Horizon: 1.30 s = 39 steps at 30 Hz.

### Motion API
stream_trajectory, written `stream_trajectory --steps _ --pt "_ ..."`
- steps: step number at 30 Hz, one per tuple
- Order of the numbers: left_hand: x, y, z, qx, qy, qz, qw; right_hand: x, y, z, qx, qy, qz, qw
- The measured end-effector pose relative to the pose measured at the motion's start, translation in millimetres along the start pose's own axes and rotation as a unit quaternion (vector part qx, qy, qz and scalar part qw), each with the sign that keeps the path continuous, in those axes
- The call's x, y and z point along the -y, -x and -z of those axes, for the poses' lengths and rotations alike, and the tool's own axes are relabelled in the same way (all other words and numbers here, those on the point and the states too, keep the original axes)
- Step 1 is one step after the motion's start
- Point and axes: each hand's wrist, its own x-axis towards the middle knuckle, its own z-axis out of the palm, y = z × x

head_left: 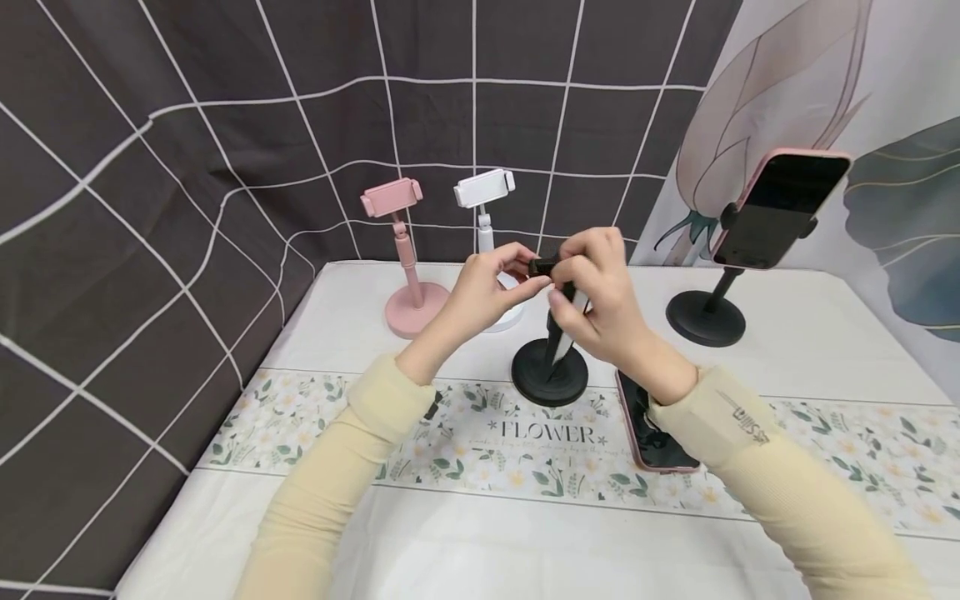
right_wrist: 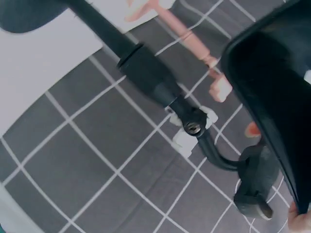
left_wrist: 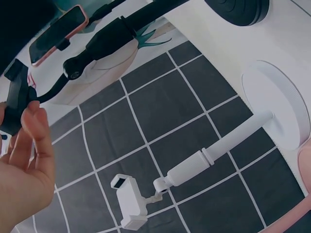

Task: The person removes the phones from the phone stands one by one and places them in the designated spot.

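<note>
My left hand (head_left: 495, 287) pinches the black clamp (left_wrist: 17, 99) at the top of a black phone stand (head_left: 550, 371) between thumb and fingers. The stand's round base rests on the table, its post rising to a bent neck joint (right_wrist: 193, 127). Close beside the clamp, my right hand (head_left: 603, 292) grips a thin dark slab with rounded corners, apparently a phone (right_wrist: 277, 102). It looms large in the right wrist view and appears nearly edge-on from the head. Much of it is hidden behind my right fingers there.
A pink phone stand (head_left: 416, 308) and a white one (head_left: 486, 237) stand behind my left hand. At the right, another black stand (head_left: 705, 318) bears a pink-edged phone (head_left: 783, 208). A second pink-edged phone (head_left: 660, 442) lies on the flower-printed tablecloth (head_left: 517, 521) under my right wrist.
</note>
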Motion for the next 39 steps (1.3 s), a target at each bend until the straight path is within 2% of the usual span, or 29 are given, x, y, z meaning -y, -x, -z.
stream_trajectory --steps 4,7,12,17,21,26,30,32,34,37,39 --pt "2.3 1.2 -3.3 -0.023 -0.005 0.002 0.9997 9 -5.4 5 -0.125 -0.051 -0.036 0.9902" --pt "2.2 3.3 -4.6 -0.036 -0.009 0.006 0.9993 12 -10.3 13 -0.172 -0.046 -0.069 0.9815" --pt "3.6 6.3 -7.9 -0.041 0.004 0.013 0.9991 8 -10.0 27 -0.170 -0.011 -0.118 0.9783" --pt "4.3 7.5 -8.4 -0.048 0.007 0.009 0.9988 -10 3.1 40 -0.144 0.050 -0.133 0.9793" --pt "4.4 6.8 -7.5 -0.052 0.006 0.005 0.9986 -30 14.8 54 -0.100 0.116 -0.142 0.9780" --pt "3.0 5.4 -7.3 -0.051 0.012 -0.003 0.9986 -51 31.7 78 -0.013 0.192 -0.161 0.9680" --pt "-0.8 3.1 -7.7 -0.053 0.003 0.005 0.9986 -66 49.2 105 0.116 0.198 -0.177 0.9571" --pt "-3.6 2.2 -8.4 -0.052 -0.004 0.014 0.9985 -73 60.6 120 0.183 0.186 -0.184 0.9477" --pt "-5.5 1.5 -9.6 -0.052 -0.010 0.021 0.9984 -78 73.4 135 0.241 0.177 -0.196 0.9338" --pt "-6.3 1.3 -11.3 -0.054 -0.018 0.023 0.9981 -84 93.3 155 0.297 0.187 -0.213 0.9118" --pt "-5.7 1.6 -12.0 -0.055 -0.023 0.023 0.9979 -88 104.9 168 0.325 0.201 -0.236 0.8934"
